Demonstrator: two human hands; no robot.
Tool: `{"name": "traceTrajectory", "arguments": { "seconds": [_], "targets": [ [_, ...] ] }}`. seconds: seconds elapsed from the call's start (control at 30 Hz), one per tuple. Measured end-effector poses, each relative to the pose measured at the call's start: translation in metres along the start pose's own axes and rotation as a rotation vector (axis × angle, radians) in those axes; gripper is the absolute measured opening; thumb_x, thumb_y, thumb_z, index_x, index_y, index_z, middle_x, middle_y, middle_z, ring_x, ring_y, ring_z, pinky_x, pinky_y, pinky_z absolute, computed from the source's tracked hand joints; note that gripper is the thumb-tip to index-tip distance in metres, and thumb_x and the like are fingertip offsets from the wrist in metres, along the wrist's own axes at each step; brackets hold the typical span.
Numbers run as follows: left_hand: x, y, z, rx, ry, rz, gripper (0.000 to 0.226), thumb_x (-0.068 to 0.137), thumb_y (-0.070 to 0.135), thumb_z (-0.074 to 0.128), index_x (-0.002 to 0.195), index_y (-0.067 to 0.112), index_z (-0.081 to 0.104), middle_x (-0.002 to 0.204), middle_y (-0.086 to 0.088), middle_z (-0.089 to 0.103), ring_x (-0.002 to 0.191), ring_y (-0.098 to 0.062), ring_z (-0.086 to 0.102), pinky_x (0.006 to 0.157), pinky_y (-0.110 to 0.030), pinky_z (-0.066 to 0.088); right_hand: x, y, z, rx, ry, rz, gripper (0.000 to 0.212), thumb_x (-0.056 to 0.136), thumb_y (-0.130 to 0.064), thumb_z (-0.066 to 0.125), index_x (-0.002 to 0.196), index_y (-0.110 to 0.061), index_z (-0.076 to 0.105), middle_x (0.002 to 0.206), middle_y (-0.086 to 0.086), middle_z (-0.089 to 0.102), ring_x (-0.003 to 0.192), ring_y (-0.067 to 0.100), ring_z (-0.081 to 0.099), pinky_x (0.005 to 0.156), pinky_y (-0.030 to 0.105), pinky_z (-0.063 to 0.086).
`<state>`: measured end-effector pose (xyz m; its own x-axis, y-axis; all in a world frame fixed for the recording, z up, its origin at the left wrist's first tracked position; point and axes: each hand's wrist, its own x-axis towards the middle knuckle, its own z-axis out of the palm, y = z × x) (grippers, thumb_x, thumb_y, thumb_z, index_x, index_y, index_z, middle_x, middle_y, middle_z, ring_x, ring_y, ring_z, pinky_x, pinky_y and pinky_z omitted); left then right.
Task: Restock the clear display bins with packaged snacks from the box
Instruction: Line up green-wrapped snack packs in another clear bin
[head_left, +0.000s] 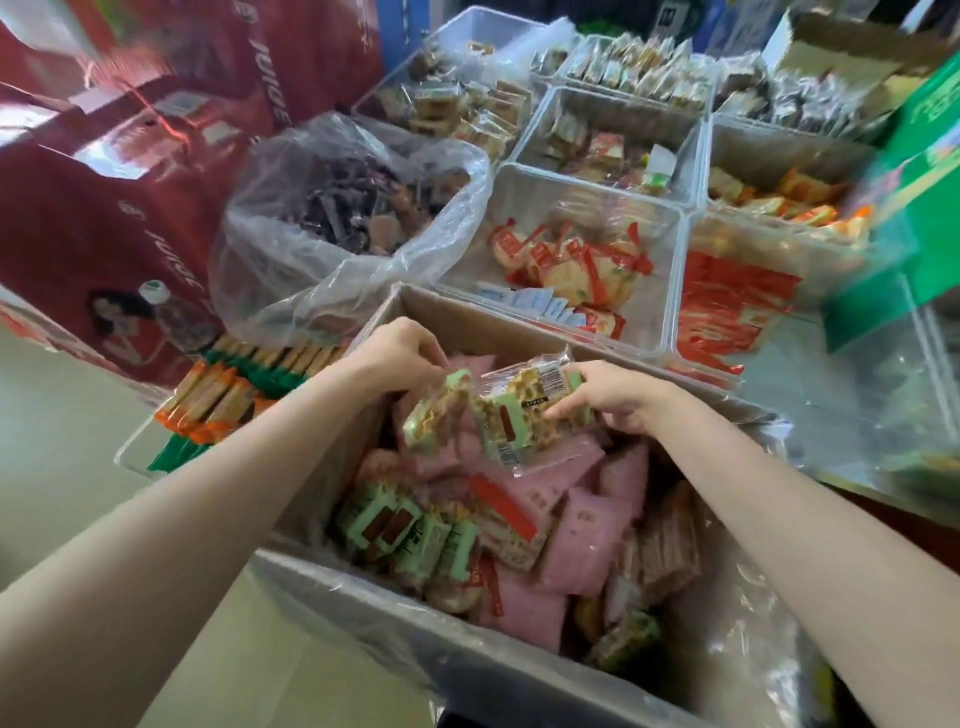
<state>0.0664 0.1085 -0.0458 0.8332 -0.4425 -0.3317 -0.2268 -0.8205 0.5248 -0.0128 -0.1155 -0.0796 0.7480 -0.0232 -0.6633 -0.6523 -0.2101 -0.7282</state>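
Where plastic liner (743, 670) hides box (467, 317): blur.

The word "JUICE" is printed in white on red cartons (130, 197) at upper left of the frame; other package print is too blurred to read.

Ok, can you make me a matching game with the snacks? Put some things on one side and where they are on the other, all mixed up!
Things:
1. green-edged snack packs
2. pink packets
3. round crackers in red wrappers
4. dark snacks

Places:
A. in the clear plastic bag
B. held by both hands, left hand and right hand
C. lying in the cardboard box
D. in the clear bin just behind the box

Pairs: 1-B, 2-C, 3-D, 4-A
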Motion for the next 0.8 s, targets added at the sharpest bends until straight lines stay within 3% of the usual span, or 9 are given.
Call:
{"name": "traceTrajectory", "arguments": {
  "seconds": [0.13,0.23,0.3,0.33,0.43,0.47,0.6,0.7,0.8],
  "targets": [
    [0.000,0.031,-0.008,-0.373,-0.112,0.085,0.012,0.084,0.005,0.063,0.091,0.012,0.070,0.079,0.004,0.065,0.073,-0.006,0.058,0.076,-0.024,0.049,-0.028,0.002,-0.026,0.251,-0.042,-0.051,0.027,0.080,0.006,0.063,0.104,-0.006,0.063,0.099,0.014,0.069,0.091,0.028,0.067,0.083,0.042,0.053],
    [0.003,0.044,-0.010,-0.928,-0.266,0.103,0.014,0.091,0.006,0.053,0.087,0.014,0.063,0.072,0.005,0.065,0.064,-0.005,0.063,0.060,-0.023,0.052,-0.054,0.003,-0.056,0.542,0.004,-0.144,0.016,0.081,-0.002,0.057,0.088,-0.007,0.071,0.084,0.010,0.072,0.070,0.019,0.068,0.072,0.034,0.057],
    [0.008,0.059,-0.006,-1.231,-0.333,0.134,0.018,0.092,0.009,0.049,0.087,0.013,0.066,0.074,0.000,0.066,0.064,-0.012,0.064,0.057,-0.026,0.054,-0.071,0.008,-0.073,0.685,0.101,-0.201,0.010,0.078,-0.010,0.061,0.082,-0.011,0.069,0.086,0.009,0.068,0.070,0.020,0.065,0.069,0.028,0.057],
    [0.011,0.071,-0.001,-1.307,-0.341,0.138,0.018,0.090,0.009,0.049,0.091,0.011,0.067,0.079,-0.004,0.067,0.068,-0.015,0.064,0.059,-0.028,0.056,-0.078,0.012,-0.082,0.770,0.125,-0.238,0.018,0.071,-0.013,0.067,0.090,-0.010,0.067,0.096,0.011,0.068,0.080,0.024,0.065,0.078,0.031,0.055],
    [0.015,0.118,0.022,-1.323,-0.322,0.110,0.021,0.087,0.007,0.051,0.106,0.002,0.060,0.082,-0.008,0.066,0.068,-0.016,0.063,0.059,-0.026,0.054,-0.098,0.033,-0.106,1.012,0.067,-0.298,0.082,0.050,-0.012,0.080,0.127,-0.008,0.053,0.129,0.020,0.056,0.112,0.037,0.059,0.098,0.051,0.045],
    [0.015,0.136,0.033,-1.324,-0.321,0.103,0.018,0.089,0.005,0.049,0.103,0.002,0.059,0.072,-0.005,0.066,0.058,-0.012,0.062,0.053,-0.022,0.052,-0.107,0.039,-0.114,1.053,0.033,-0.319,0.082,0.054,-0.013,0.078,0.131,-0.011,0.049,0.130,0.020,0.055,0.113,0.038,0.058,0.095,0.053,0.046],
    [0.013,0.211,0.075,-1.343,-0.165,0.076,0.016,0.094,-0.001,0.044,0.085,0.006,0.055,0.053,0.003,0.060,0.037,-0.001,0.050,0.039,-0.012,0.044,-0.141,0.069,-0.167,1.140,0.123,-0.497,0.027,0.087,-0.023,0.056,0.109,-0.008,0.059,0.102,0.015,0.068,0.097,0.033,0.064,0.071,0.038,0.058],
    [0.011,0.278,0.119,-1.328,0.069,0.064,0.009,0.096,0.004,0.047,0.088,0.007,0.049,0.062,-0.002,0.056,0.037,-0.002,0.052,0.035,-0.013,0.041,-0.169,0.099,-0.224,1.158,0.143,-0.574,0.048,0.064,-0.032,0.080,0.106,-0.012,0.066,0.109,0.011,0.067,0.100,0.028,0.062,0.070,0.034,0.054],
    [0.018,0.353,0.178,-0.982,0.339,0.142,0.008,0.096,0.009,0.047,0.090,0.014,0.050,0.078,0.000,0.055,0.068,-0.014,0.058,0.055,-0.026,0.048,-0.200,0.141,-0.279,1.127,0.135,-0.552,0.056,0.058,-0.038,0.080,0.105,-0.010,0.071,0.114,0.014,0.067,0.102,0.037,0.063,0.088,0.051,0.050]
  ]
}}
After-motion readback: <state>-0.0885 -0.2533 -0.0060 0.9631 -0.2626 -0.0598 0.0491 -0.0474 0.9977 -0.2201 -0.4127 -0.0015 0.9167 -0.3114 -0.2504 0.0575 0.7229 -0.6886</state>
